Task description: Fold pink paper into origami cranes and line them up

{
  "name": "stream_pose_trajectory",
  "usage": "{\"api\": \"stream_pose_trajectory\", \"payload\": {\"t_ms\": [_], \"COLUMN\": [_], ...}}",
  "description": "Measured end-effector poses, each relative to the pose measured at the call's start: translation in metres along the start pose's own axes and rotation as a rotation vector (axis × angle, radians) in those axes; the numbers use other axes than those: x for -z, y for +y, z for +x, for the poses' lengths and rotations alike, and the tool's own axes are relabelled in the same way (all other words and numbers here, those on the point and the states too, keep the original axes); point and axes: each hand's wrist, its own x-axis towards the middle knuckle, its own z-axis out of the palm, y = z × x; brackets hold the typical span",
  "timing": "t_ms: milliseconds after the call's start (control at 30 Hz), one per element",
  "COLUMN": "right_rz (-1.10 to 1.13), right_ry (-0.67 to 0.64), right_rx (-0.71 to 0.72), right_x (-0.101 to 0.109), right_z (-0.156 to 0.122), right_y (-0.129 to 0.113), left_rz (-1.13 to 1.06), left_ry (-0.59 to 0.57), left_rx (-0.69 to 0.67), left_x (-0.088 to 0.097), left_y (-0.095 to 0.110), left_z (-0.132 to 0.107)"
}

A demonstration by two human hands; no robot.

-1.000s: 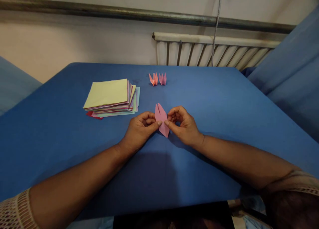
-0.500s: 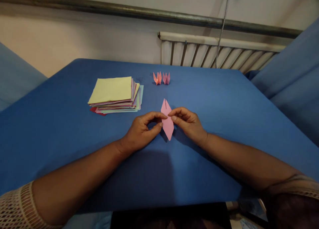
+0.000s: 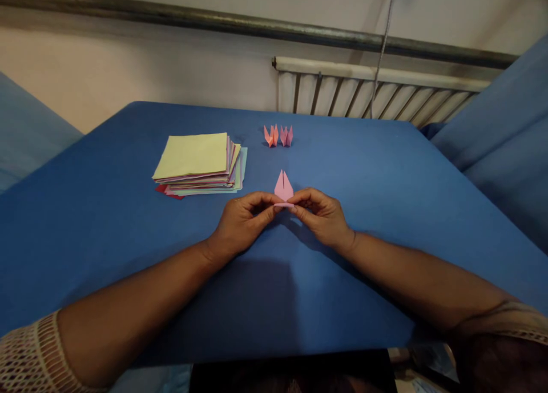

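Observation:
A pink folded origami paper point(image 3: 283, 185) is held between my two hands above the blue table. Its upper half points away from me, with a slit down the middle. The near half is bent up, so only a narrow edge of it shows. My left hand point(image 3: 248, 217) pinches the fold from the left with thumb and forefinger. From the right, my right hand point(image 3: 322, 215) pinches the same fold, and the fingertips of both hands almost meet. Fingers cover part of the crease.
Left of my hands lies a stack of coloured paper point(image 3: 192, 156) with a yellow sheet on top. Farther back stand an orange-pink origami piece point(image 3: 271, 136) and a darker pink origami piece point(image 3: 286, 136). A radiator point(image 3: 342, 88) is behind the blue-covered table point(image 3: 377, 170).
The paper's near half, flat and pointing toward me before, is now bent up at the middle. My right hand has shifted slightly left and down, closer to my left.

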Motion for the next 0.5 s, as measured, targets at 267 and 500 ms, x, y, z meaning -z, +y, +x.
{"api": "stream_pose_trajectory", "payload": {"t_ms": [267,500], "right_rz": [0.065,0.151], "right_ry": [0.068,0.085], "right_rx": [-0.092,-0.186], "right_x": [-0.0064,-0.0064], "right_z": [-0.0025,-0.0003], "right_y": [-0.0024,-0.0039], "left_rz": [-0.102,-0.221], "left_ry": [0.116,0.107], "left_rx": [0.125,0.220], "left_x": [-0.0086,-0.0086], "left_y": [-0.0004,0.0057], "left_z": [-0.0031,-0.0042]}}
